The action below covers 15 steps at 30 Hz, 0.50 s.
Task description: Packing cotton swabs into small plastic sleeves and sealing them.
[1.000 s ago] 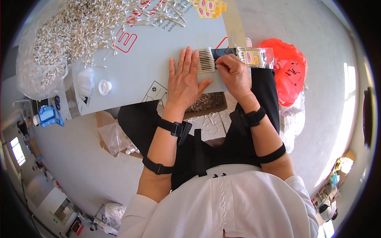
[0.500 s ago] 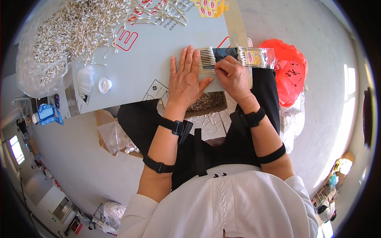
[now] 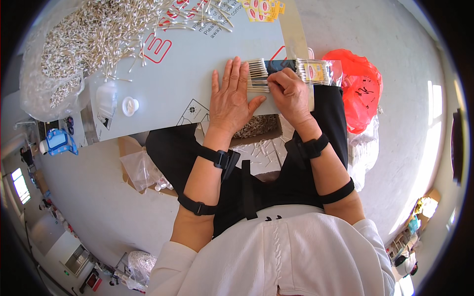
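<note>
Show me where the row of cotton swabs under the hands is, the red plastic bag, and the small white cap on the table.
row of cotton swabs (image 3: 257, 75), head view, on the white tips beside the left fingers
red plastic bag (image 3: 363, 93), head view, on its middle
small white cap (image 3: 130, 105), head view, on its top

Cotton swabs (image 3: 257, 75): white tips, pale sticks. Counter (image 3: 197, 74): light grey-blue, red markings. Plastic bag (image 3: 363, 89): bright red, black scrawl. Wrist straps (image 3: 219, 159): black. Shirt (image 3: 281, 256): white. Labels (image 3: 261, 7): yellow-red.

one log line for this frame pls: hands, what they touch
left hand: flat on grey board, fingertips against row of white cotton swabs | right hand: grip on swabs at clear plastic packet | loose swab pile: upper left
</note>
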Motion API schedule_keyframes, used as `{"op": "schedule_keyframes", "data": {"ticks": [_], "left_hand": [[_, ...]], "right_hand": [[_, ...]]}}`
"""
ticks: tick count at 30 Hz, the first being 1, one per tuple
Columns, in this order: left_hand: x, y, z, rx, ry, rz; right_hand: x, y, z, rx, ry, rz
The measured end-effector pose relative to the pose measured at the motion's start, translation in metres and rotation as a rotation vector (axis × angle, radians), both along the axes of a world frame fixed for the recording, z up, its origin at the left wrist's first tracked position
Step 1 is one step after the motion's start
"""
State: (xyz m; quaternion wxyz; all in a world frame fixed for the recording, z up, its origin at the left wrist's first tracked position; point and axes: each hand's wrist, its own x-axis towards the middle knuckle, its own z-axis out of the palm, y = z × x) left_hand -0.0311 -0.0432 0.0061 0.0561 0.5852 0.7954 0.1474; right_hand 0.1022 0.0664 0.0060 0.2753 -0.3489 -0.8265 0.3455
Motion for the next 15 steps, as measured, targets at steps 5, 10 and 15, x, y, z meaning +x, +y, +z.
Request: {"op": "schedule_keyframes", "data": {"ticks": [5,10,15], "left_hand": [[-0.0002,-0.0001,0.0001,-0.024,0.006,-0.006],[-0.0003,-0.0002,-0.0003,-0.025,0.004,-0.003],[0.0,-0.0006,-0.001,-0.022,0.002,-0.001]], "right_hand": [[-0.0013,-0.0016,-0.0005,-0.042,0.034,0.002],[-0.0054,0.0017,0.0013,-0.048,0.004,-0.041],[-0.0072,0.0012,0.0025,-0.001,-0.044,-0.049]]}}
